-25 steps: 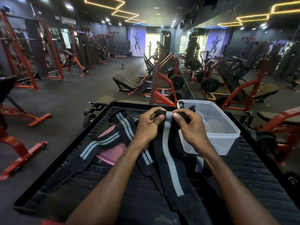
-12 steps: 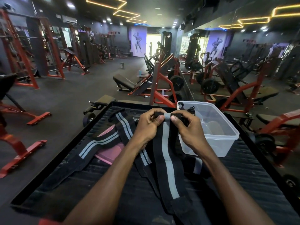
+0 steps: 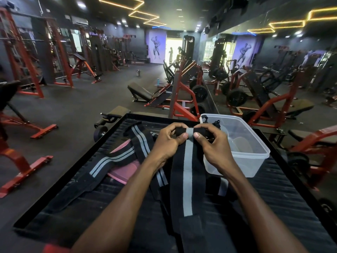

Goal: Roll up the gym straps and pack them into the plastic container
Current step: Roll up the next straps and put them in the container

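A black gym strap with one grey stripe (image 3: 187, 176) hangs from both my hands down onto the black ribbed platform (image 3: 284, 212). Its top end is curled into a small roll between my fingers. My left hand (image 3: 168, 141) pinches the roll's left side and my right hand (image 3: 212, 143) pinches its right side. A second black strap with two grey stripes (image 3: 116, 157) lies spread out to the left. The clear plastic container (image 3: 255, 161) stands just right of my right hand, with a small dark strap piece at its far rim.
A pink item (image 3: 127, 167) lies under the two-striped strap. The platform has a raised black edge (image 3: 76, 161). Red and black gym machines (image 3: 182, 99) and a mirror wall stand beyond it, with dark floor to the left.
The strap's top end has been turned over into a tighter roll between my fingers, and both hands have lifted it slightly. The other strap and the container have not moved.
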A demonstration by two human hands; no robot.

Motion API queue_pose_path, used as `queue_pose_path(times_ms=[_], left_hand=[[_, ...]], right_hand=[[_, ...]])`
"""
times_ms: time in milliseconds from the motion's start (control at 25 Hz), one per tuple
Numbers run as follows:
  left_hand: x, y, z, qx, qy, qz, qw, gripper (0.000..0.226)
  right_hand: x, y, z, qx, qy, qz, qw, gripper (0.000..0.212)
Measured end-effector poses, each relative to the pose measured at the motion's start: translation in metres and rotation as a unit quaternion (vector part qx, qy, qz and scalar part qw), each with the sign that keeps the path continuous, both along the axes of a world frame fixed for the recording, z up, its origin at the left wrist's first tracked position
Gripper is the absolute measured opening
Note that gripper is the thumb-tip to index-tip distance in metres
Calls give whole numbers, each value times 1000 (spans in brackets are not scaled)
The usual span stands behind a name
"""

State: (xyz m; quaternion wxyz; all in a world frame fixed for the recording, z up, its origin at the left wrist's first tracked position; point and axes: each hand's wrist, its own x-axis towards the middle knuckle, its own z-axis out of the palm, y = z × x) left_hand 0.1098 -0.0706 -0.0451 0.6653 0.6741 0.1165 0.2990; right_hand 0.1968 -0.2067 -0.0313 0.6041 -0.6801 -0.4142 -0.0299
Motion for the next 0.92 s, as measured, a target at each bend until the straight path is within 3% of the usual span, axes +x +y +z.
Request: queue_pose_path(times_ms=[80,160,480,640,720,840,920], left_hand=[[1,0,-2,-45,2,-29,999,10],[2,0,-3,-77,18,-54,995,22],[4,1,-7,-12,11,-22,1000,16],[5,-3,-7,-87,15,-51,995,21],[7,-2,-7,-54,35,-34,997,28],[6,0,-9,-36,27,-11,999,10],[7,1,-10,-30,23,-11,999,10]], right_hand=[[1,0,2,6,10,-11,1000,21],[0,-1,4,9,19,-10,1000,25],[6,-1,-2,-8,39,-1,999,13],[3,-3,1,-2,29,-14,999,23],[3,-2,0,1,41,-2,999,26],[5,0,-3,-16,78,0,997,22],[8,0,-4,-24,76,-10,997,16]])
